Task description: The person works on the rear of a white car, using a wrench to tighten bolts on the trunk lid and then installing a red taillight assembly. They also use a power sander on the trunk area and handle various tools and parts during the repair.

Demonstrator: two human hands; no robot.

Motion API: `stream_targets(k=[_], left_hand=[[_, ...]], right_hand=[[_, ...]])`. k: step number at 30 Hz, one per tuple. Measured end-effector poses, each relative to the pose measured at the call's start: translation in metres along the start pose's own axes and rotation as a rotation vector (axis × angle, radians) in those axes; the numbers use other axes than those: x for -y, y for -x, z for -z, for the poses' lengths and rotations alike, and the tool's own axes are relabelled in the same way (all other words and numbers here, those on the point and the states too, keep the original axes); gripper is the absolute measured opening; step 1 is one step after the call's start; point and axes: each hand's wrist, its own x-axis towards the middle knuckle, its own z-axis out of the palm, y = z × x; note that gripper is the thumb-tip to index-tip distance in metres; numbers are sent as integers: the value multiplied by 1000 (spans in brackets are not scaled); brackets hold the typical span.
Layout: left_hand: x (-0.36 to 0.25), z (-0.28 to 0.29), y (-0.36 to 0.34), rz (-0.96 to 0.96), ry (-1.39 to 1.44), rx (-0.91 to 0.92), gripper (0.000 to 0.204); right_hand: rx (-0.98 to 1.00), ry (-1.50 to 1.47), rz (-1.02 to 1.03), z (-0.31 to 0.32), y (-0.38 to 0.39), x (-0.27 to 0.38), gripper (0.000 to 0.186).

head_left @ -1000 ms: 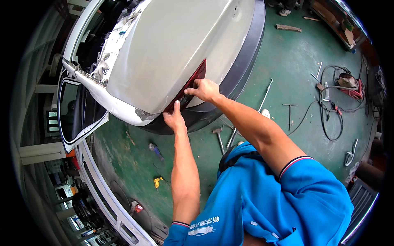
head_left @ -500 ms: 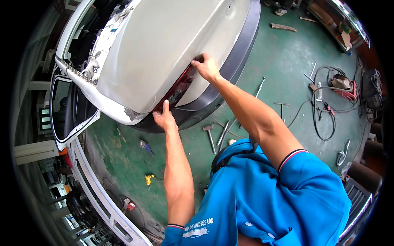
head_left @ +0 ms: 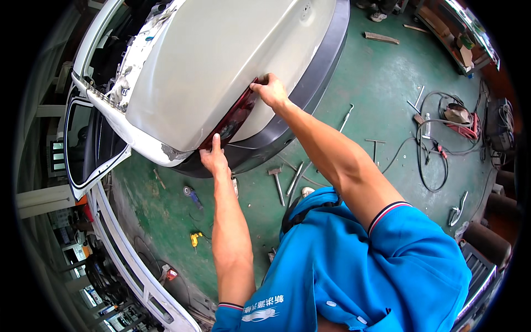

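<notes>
A dark red tail light (head_left: pixel 237 115) sits along the edge of the beige-grey rear body panel (head_left: pixel 199 61) of a car, above the dark grey bumper (head_left: pixel 276 134). My left hand (head_left: pixel 214 159) holds the light's near lower end, thumb laid up along its face and the other fingers mostly hidden. At the far upper end, my right hand (head_left: pixel 272 93) grips the light, with its thumb on the face and its fingers curled over the edge. Both arms are stretched forward. The back of the light is out of sight.
On the green floor lie a hammer (head_left: pixel 276 183), a blue grinder (head_left: pixel 192 195), a yellow drill (head_left: pixel 194 240) and T-shaped bars. Coiled cables (head_left: pixel 423 160) lie at right. An open car door (head_left: pixel 83 144) stands left; a person's shoe (head_left: pixel 378 16) shows far off.
My view has shifted slightly, so the car and floor things sit a little further left. Both hands keep their hold on the tail light.
</notes>
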Motion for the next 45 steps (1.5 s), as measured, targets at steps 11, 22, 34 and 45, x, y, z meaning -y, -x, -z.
stream_targets(k=[11,22,34,45], left_hand=[[-4,-8,22,48,69,-35,50],[16,25,35,-187,-145,160,31],[4,23,163,-620,-327,314,24],[-11,126,154,-603,-377,374,25]], right_hand=[[166,-165,-39,7,-11,-22,44],[220,-221,-83,20,4,-16,68],[285,-436,-92,92,56,-60,50],[501,-251,-231,80,79,-67,55]])
